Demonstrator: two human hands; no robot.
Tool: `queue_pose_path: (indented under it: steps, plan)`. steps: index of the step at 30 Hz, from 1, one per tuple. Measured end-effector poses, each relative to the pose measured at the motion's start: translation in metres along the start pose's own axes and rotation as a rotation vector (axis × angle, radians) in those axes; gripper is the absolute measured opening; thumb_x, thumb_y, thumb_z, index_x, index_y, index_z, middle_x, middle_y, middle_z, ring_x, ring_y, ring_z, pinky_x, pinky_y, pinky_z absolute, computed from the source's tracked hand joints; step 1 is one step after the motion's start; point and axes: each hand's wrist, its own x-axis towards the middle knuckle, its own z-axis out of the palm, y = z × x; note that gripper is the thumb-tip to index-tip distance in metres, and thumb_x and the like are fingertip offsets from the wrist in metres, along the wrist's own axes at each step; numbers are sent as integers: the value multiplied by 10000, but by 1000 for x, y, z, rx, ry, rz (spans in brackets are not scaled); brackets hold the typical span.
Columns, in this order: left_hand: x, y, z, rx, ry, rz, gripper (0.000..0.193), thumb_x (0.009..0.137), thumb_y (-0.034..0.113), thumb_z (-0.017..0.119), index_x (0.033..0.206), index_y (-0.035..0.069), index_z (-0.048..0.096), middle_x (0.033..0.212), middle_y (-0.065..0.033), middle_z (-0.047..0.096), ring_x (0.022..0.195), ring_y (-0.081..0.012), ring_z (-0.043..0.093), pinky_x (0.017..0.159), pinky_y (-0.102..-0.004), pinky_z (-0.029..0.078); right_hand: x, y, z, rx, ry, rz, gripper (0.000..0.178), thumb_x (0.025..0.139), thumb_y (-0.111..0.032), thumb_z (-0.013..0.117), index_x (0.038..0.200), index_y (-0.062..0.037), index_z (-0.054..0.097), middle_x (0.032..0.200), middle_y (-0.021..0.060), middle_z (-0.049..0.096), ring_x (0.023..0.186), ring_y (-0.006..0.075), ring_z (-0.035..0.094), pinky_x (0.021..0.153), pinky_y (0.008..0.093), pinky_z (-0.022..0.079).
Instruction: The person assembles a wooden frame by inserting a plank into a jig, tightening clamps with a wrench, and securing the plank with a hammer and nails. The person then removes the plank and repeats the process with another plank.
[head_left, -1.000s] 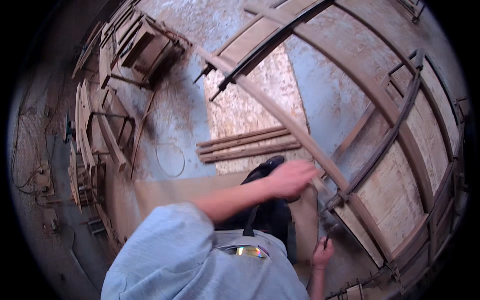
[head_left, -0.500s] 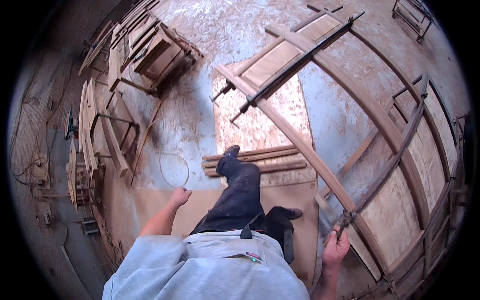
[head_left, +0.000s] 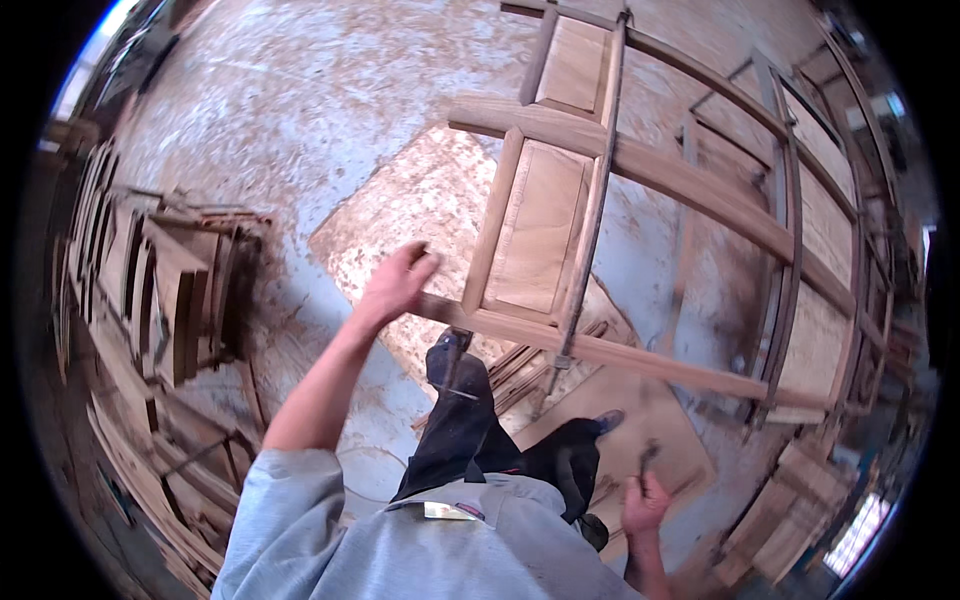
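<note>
A panelled wooden frame (head_left: 690,195) stretches from the middle to the right, with two pale inset panels at its left end. Across it run dark bar clamps (head_left: 592,215). My left hand (head_left: 397,285) is beside the left end of the frame's near rail (head_left: 650,358), its fingers partly bent and apart, with nothing visible between them. Whether it touches the rail is unclear. Just below that rail end, the screw of another clamp (head_left: 455,375) shows over my leg. Low on the right, my right hand (head_left: 645,503) is closed around a small dark hammer-like tool (head_left: 650,458), blurred by motion.
Stacked wooden parts (head_left: 165,285) stand at the left. Under the frame lies a stained board (head_left: 400,220), with thin wooden strips (head_left: 520,375) on it near my feet. A brown sheet (head_left: 650,410) covers the floor nearby, and more timber (head_left: 790,510) stands at lower right.
My view has turned rightward. My left hand has come up and forward to the rail's end. My right hand, with the dark tool, is now apart from the frame's near corner.
</note>
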Motion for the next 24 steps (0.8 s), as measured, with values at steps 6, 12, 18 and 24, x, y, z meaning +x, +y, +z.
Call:
queue_pose_path:
  steps: [6,12,18,24]
  plan:
    - [37,30,11,106,-542,49,657,903,548,558,1127,-68,612,1004,-172,681,899,-222,655,813,-356,512,-53,-109,92,-20,-172,100,146,840,-127,663,947,-28,663,834,180,664,771,357,659,689,418,520]
    - [42,35,11,9,-784,-98,500,886,524,627,888,26,659,745,-23,618,626,-94,533,554,-257,427,-66,-113,190,38,-30,86,191,870,-133,646,1034,-36,639,898,187,663,827,383,649,696,427,530]
    - [34,30,24,-162,-794,-203,428,971,429,528,644,154,517,561,67,400,452,-67,336,426,-264,231,-68,-90,277,58,195,127,171,871,-150,625,1024,-74,637,882,143,649,805,355,645,666,455,521]
    - [41,26,29,-109,-805,-155,392,985,416,515,699,150,546,558,65,391,452,-82,324,435,-276,268,-69,-81,315,103,414,152,189,853,-104,636,1035,-54,649,912,148,662,832,356,646,700,434,527]
